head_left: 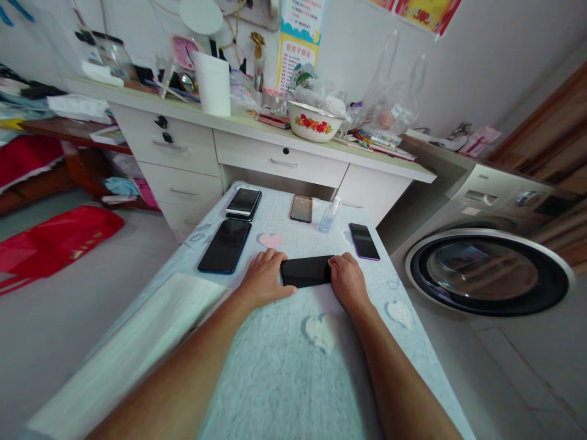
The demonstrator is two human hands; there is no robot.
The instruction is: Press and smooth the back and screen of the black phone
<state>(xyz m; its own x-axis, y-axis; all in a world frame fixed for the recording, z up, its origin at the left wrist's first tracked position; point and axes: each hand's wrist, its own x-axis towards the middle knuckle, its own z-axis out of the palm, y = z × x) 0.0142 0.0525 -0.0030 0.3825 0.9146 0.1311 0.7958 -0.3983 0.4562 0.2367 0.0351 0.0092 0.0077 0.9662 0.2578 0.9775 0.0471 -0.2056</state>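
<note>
A black smartphone (306, 272) lies sideways on the light blue tablecloth (275, 366), its dark screen facing up. My left hand (266, 276) grips its left end, with the thumb at the near edge and the fingers at the far side. At the opposite end, my right hand (347, 278) is closed on the phone's right corner, fingers curled. Beyond the hands stand a small clear spray bottle (329, 217) and a brown-edged phone case (301, 208). A larger dark phone (225, 245) rests to the left, and a purple-edged phone (364, 241) to the right.
Stacked phones (244, 201) sit at the table's far left corner. A pale folded cloth or sheet (151, 342) runs along the left edge. Behind is a white desk (284, 160) bearing a floral bowl (315, 122) and a paper roll (212, 85). A washing machine (486, 244) stands at right.
</note>
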